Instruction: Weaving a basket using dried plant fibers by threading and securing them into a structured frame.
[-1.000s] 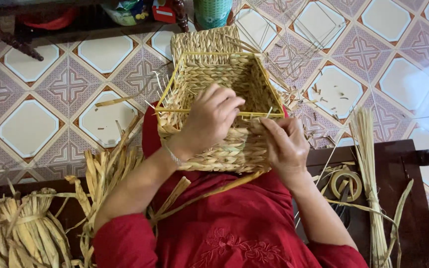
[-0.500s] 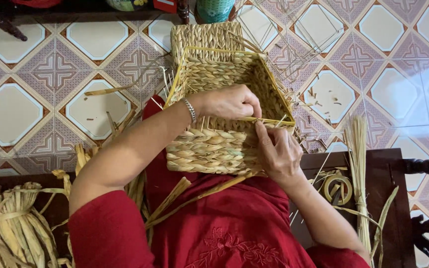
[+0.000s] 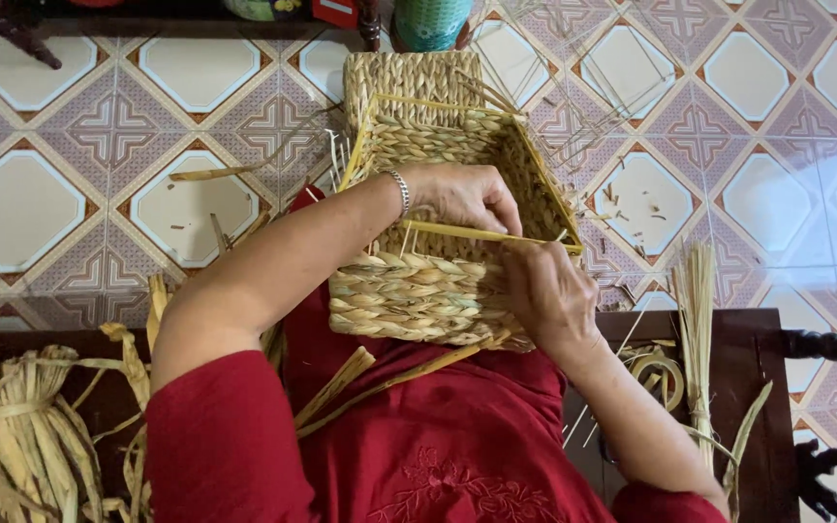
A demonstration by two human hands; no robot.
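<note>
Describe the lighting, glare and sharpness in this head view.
Head view: soft, even daylight; pale glare washes the tiled floor at right; the woven basket and both hands, left hand and right hand, are sharp; faint shadows only; the straw bundle at the lower left sits darker.

Your left hand (image 3: 462, 197) rests over the near rim of the woven basket (image 3: 428, 291), fingers curled on the yellow rim strip (image 3: 477, 232). Your right hand (image 3: 549, 291) grips the basket's near right corner. The basket sits on your lap. A bundle of dried straw (image 3: 12, 436) lies at lower left, above the tiled floor (image 3: 50, 145).
</note>
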